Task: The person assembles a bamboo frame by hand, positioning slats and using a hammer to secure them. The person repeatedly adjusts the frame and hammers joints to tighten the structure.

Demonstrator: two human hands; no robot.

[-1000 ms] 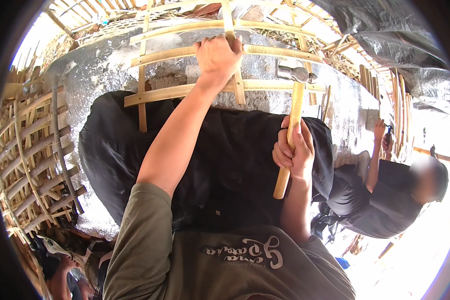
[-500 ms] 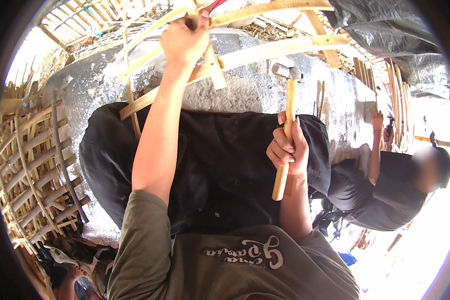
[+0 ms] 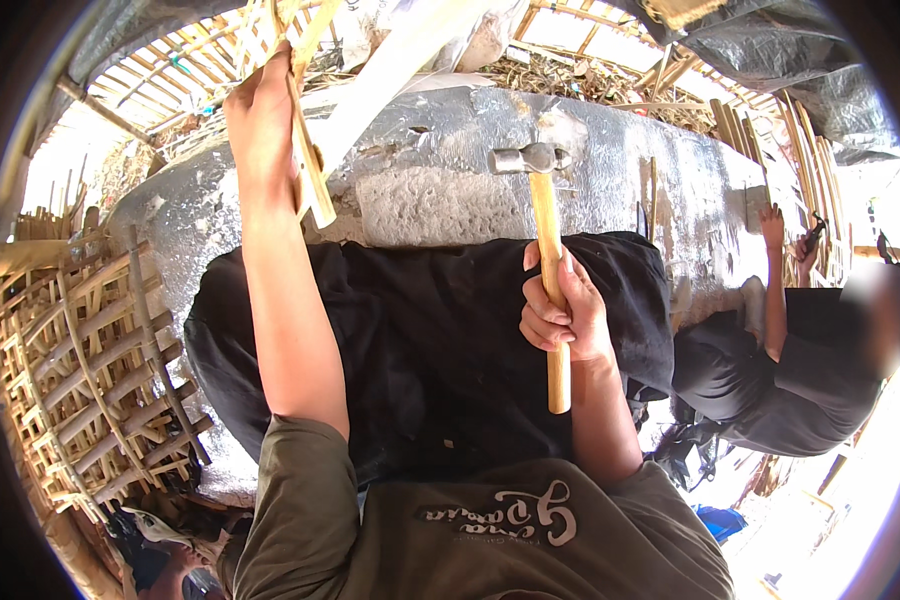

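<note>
My left hand (image 3: 262, 125), raised at the upper left, is closed around a frame of pale bamboo strips (image 3: 315, 185). The frame is seen nearly edge-on, its near end just above my lap. A wide slat (image 3: 395, 75) slants up to the right beside it, washed out by glare; whether it is joined to the frame cannot be made out. My right hand (image 3: 570, 315) grips a hammer (image 3: 547, 215) by its wooden handle, over my right knee. The hammer stands upright, its metal head up and touching nothing.
A long silver-grey surface (image 3: 660, 150) crosses in front of my knees, with a rough stone block (image 3: 440, 205) in it. On the left leans a woven bamboo lattice (image 3: 95, 380). At right a co-worker (image 3: 820, 380) in dark clothes holds a hammer. Black plastic sheeting (image 3: 750, 60) hangs above.
My left hand has moved left, swinging the bamboo frame up and turning it edge-on. The stone block is more exposed. My right hand and the hammer have shifted slightly left.
</note>
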